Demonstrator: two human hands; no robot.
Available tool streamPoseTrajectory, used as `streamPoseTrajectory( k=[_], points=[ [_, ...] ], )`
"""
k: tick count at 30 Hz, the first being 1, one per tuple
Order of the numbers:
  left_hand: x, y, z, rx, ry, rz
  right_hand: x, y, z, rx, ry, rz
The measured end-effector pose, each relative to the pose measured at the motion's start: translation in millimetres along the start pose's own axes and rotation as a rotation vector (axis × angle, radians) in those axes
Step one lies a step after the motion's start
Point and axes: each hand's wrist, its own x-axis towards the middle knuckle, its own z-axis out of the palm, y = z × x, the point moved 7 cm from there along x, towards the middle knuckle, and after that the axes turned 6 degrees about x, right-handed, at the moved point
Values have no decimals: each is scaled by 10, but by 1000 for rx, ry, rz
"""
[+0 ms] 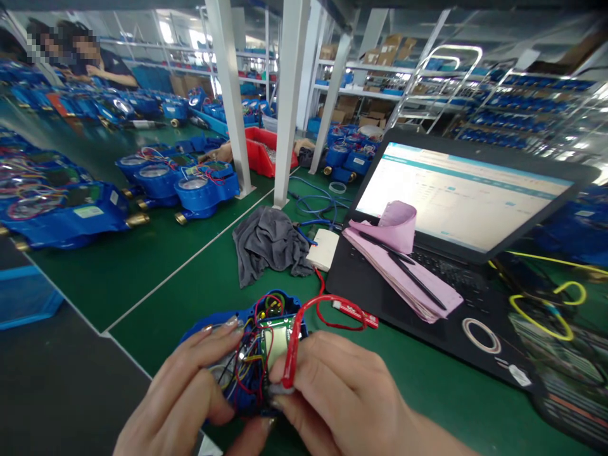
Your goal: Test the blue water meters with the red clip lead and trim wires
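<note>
A blue water meter lies on the green bench in front of me, its housing uncovered. Inside are a green circuit board with a pale display and a tangle of thin coloured wires. My left hand grips the meter from the left, fingertips at its upper rim and the thumb side below. In my right hand, finger and thumb pinch the end of a red cable at the lower edge of the board. A grey piece shows under that end; its contact with the board is hidden by my fingers.
An open laptop stands at the right, with a pink notepad and pens on it. A dark grey cloth lies behind the meter. More blue meters and a red bin stand beyond white posts. People sit far left.
</note>
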Motion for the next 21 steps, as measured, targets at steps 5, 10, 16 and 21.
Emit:
streamPoseTrajectory(
  k=[5,10,16,21],
  points=[
    [53,73,-21,59,-100,-13,0,-22,1,34,-62,37],
    [68,99,-75,24,-80,-72,-26,-18,5,40,-88,41],
    [81,100,-55,15,-73,-67,-30,-30,-13,39,-103,29],
    [87,98,-51,20,-75,-62,-26,-26,3,27,-97,27]
  ],
)
